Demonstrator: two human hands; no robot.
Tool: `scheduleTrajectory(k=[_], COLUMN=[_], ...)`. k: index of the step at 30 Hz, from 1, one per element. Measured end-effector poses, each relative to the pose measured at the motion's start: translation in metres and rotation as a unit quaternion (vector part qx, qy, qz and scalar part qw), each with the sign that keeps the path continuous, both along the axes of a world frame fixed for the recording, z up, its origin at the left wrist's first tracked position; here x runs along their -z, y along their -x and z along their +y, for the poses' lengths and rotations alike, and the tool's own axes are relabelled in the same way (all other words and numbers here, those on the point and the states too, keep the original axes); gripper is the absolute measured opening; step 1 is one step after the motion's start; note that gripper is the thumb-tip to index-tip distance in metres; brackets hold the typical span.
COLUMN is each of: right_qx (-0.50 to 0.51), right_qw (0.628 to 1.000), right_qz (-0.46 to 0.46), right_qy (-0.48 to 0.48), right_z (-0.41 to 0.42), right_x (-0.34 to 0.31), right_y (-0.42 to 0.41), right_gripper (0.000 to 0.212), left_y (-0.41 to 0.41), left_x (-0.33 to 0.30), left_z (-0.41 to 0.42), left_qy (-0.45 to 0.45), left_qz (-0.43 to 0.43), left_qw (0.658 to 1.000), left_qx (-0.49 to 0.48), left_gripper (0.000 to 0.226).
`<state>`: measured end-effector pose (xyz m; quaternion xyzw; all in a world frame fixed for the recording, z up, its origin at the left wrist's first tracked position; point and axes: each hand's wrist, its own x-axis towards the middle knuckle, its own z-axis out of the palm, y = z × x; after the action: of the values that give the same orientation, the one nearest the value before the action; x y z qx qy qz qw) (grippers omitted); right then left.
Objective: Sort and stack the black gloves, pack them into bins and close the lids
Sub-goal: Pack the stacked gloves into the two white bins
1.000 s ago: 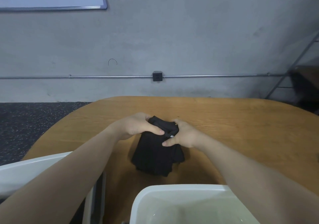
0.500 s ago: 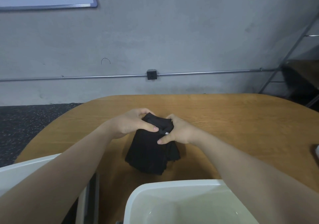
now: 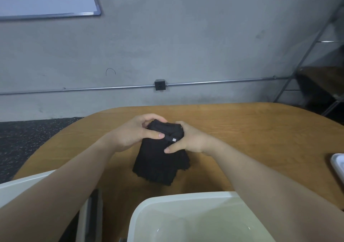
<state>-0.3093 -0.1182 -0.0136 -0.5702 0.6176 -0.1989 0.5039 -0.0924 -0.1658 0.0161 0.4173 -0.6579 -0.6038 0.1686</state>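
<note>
A stack of black gloves [image 3: 158, 161] lies on the wooden table [image 3: 251, 133], near its middle. My left hand [image 3: 137, 131] grips the stack's far left end, thumb on top and fingers curled round the edge. My right hand [image 3: 188, 140] grips the far right end, thumb pressed on the top glove. A small white tag shows on the gloves between my thumbs. An open white bin [image 3: 167, 202] stands at the near edge, just below the gloves, with nothing visible inside.
A second white bin [image 3: 28, 182] sits at the lower left, partly under my left forearm. A white lid or tray edge [image 3: 337, 163] shows at the table's right side. A grey wall and a metal shelf frame [image 3: 307, 55] stand beyond the table.
Both hands keep their grip on the gloves' far end. The view has shifted a little, and the white edge at the right has come into sight.
</note>
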Motion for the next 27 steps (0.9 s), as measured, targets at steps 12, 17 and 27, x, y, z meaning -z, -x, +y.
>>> scheduleTrajectory(k=[12, 17, 27], right_qx=[0.033, 0.027, 0.031], right_qw=[0.98, 0.967, 0.961], right_qz=[-0.171, -0.194, -0.159], right_qy=[0.097, 0.165, 0.225], right_z=[0.05, 0.102, 0.237], right_x=[-0.085, -0.129, -0.137], right_y=[0.006, 0.007, 0.0], right_gripper=[0.067, 0.069, 0.064], left_y=[-0.003, -0.003, -0.018], left_x=[-0.094, -0.143, -0.137], left_z=[0.057, 0.112, 0.241], left_qy=[0.105, 0.162, 0.192], left_qz=[0.123, 0.147, 0.175], left_qw=[0.985, 0.975, 0.965], left_qx=[-0.058, -0.032, -0.035], left_gripper=[0.04, 0.044, 0.046])
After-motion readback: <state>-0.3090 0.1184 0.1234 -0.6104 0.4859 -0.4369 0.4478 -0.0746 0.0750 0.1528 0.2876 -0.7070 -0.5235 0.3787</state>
